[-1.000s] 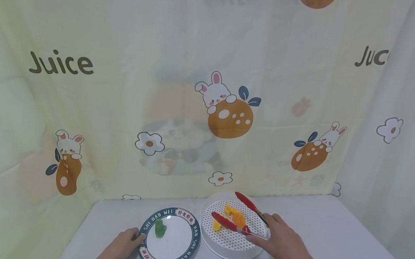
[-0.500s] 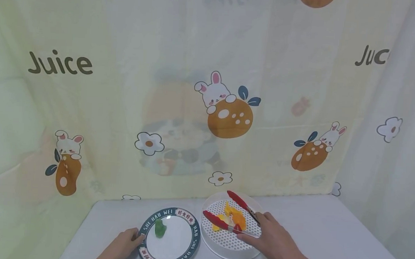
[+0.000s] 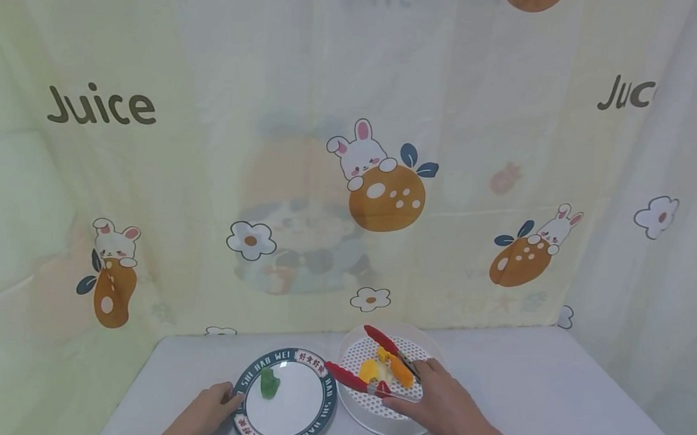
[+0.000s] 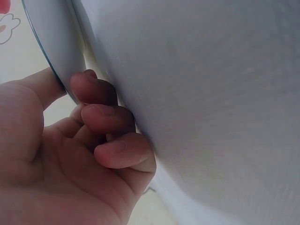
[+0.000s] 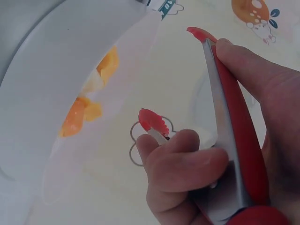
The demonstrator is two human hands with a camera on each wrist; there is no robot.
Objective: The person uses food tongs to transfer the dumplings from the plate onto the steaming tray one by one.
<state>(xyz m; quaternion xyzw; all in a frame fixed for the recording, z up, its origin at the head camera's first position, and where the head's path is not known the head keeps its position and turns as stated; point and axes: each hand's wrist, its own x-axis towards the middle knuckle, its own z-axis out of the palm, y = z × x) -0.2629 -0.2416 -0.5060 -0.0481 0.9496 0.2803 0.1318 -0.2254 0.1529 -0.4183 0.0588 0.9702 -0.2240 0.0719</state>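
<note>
My left hand [image 3: 204,411] grips the left edge of a round plate [image 3: 287,409] with a dark green lettered rim. In the left wrist view, the thumb lies on one side of the plate [image 4: 51,35] and the fingers curl at its underside. A green pepper-like piece [image 3: 269,383] rests on the plate. My right hand [image 3: 442,403] holds red-tipped tongs [image 3: 350,378], spread apart, over a white perforated basket [image 3: 376,426]. In it lie yellow pieces [image 3: 368,371] and an orange piece [image 3: 401,373]. The right wrist view shows nothing between the tongs' tips.
Plate and basket stand side by side on a white-covered table [image 3: 522,387]. A printed curtain [image 3: 457,261] hangs right behind the table's back edge, and more cloth hangs at both sides.
The right hand and the spread tongs have moved left over the basket, bringing one tip near the plate's right rim. The left hand, plate and green piece stay put.
</note>
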